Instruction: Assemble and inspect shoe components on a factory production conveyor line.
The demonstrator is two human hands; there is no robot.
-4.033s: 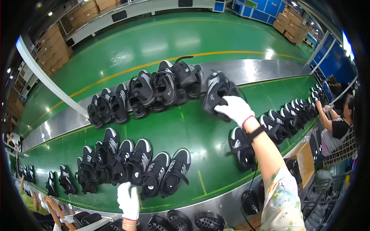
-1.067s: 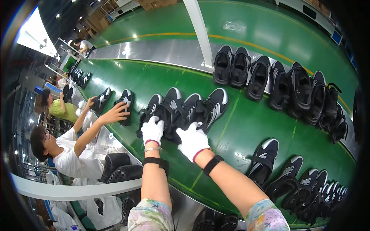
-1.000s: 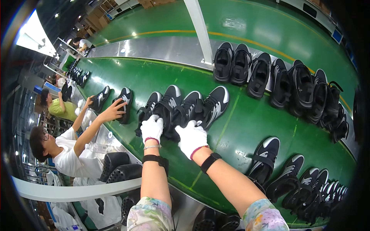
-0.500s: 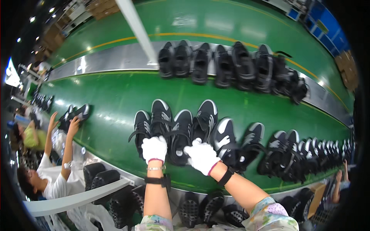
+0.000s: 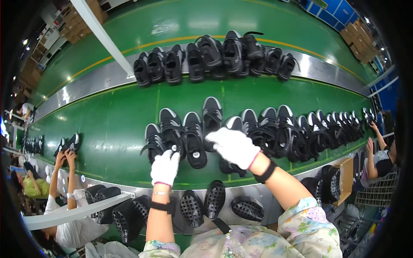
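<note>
Lining up shoes looks like the step in hand; far left, a co-worker's hands (image 5: 65,157) are on a pair (image 5: 75,141) over the green belt (image 5: 112,120); left hand (image 5: 164,168), gloved, is at the heel end of the second shoe (image 5: 170,122), can't tell if gripping; third shoe (image 5: 193,135) lies between the hands; right hand (image 5: 234,148), well apart from left, overlaps the heel of the fourth shoe (image 5: 212,111), grip unclear; that one sits farther up-belt; row (image 5: 285,118) runs on right; next move likely calls for a firm heel hold, then levelling it.
</note>
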